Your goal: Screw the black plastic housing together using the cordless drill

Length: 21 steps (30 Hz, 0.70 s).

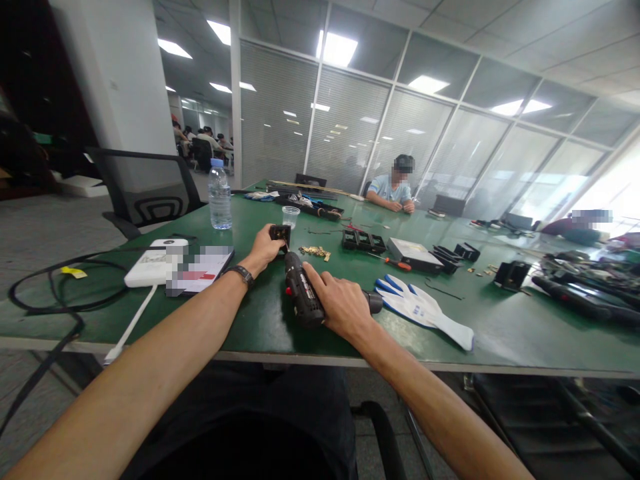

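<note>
Right hand (345,305) around electric screwdriver (303,293)

water bottle (220,195) upright far left of green tabletop (500,327) | plastic cup (291,216) beside it | white power bank (156,262) near left edge | blue-white gloves (425,310) flat, right | screwdriver (393,262) behind gloves | seated person (393,192) far side
</note>
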Available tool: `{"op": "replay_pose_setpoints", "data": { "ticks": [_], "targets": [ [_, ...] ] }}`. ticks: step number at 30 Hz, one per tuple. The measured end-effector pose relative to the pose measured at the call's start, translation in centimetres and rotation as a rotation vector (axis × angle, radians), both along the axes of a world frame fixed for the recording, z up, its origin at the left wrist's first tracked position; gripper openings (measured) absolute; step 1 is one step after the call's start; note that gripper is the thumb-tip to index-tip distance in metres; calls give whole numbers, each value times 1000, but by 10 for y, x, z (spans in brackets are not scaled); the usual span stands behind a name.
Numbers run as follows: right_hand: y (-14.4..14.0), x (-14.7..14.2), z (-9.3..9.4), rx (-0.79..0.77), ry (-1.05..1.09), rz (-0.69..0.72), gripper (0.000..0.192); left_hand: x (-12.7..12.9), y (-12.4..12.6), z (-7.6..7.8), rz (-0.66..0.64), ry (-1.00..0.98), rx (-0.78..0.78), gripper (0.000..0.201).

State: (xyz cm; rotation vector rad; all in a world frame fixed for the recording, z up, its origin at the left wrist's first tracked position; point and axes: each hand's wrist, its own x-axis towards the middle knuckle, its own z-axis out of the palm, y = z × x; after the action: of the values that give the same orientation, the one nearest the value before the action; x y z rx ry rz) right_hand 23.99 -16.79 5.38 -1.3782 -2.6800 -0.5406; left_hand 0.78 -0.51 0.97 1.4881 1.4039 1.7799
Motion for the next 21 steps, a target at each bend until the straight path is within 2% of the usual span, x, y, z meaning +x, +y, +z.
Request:
{"op": "replay_pose_setpoints", "data": {
  "ticks": [21],
  "targets": [
    [0, -1, 0, 10, 6, -5, 91, 2, -2, 2, 2, -16, 10, 37]
  ]
}}
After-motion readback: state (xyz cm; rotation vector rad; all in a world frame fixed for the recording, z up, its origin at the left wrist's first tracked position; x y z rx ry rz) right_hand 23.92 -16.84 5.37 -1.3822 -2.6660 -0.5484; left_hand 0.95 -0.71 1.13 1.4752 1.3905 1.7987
